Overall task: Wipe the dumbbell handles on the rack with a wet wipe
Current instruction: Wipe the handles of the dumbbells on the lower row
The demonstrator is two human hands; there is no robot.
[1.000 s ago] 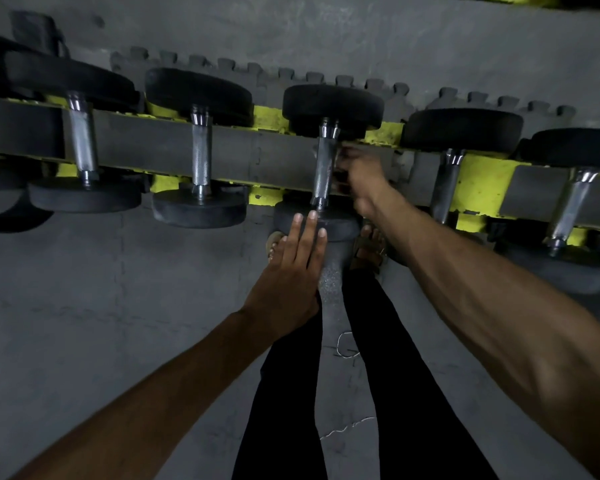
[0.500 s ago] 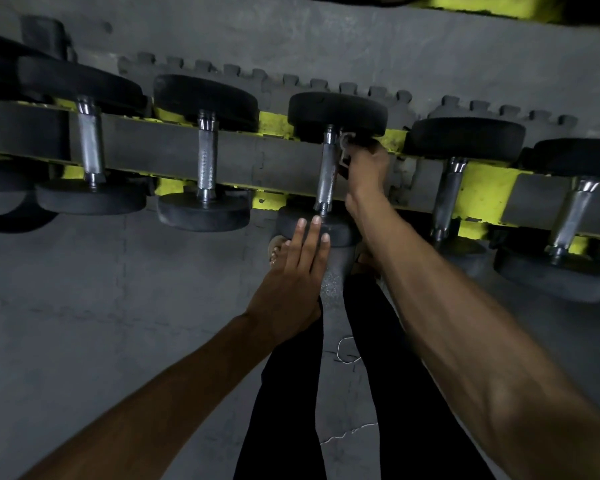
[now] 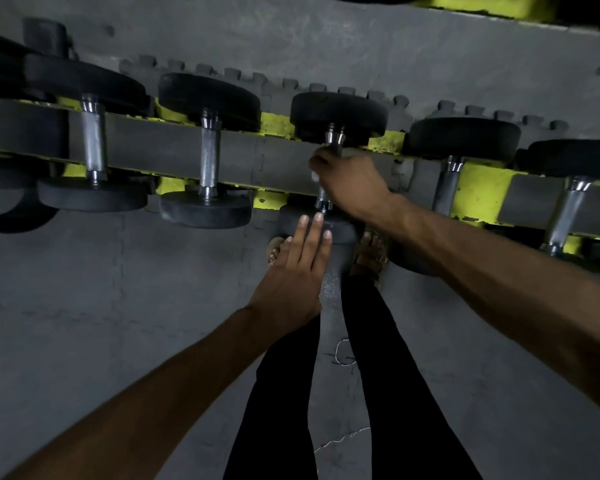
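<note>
Dim, underexposed view with wide-angle bending and soft, murky edges.

carrier: rack [image 3: 167, 148], grey rail with yellow patches, slanting from 9 o'clock to 3 o'clock | load: dumbbells [image 3: 209, 157] lying side by side from 10 to 2 o'clock, steel handles crossing the rail, black ends either side | below: grey floor [image 3: 84, 306] of jigsaw-edged mats

The left hand [image 3: 291, 275], right hand [image 3: 354, 183] and forearms are bare, with snug black trousers [image 3: 395, 393] and seemingly strapped sandals [image 3: 373, 259].
</note>
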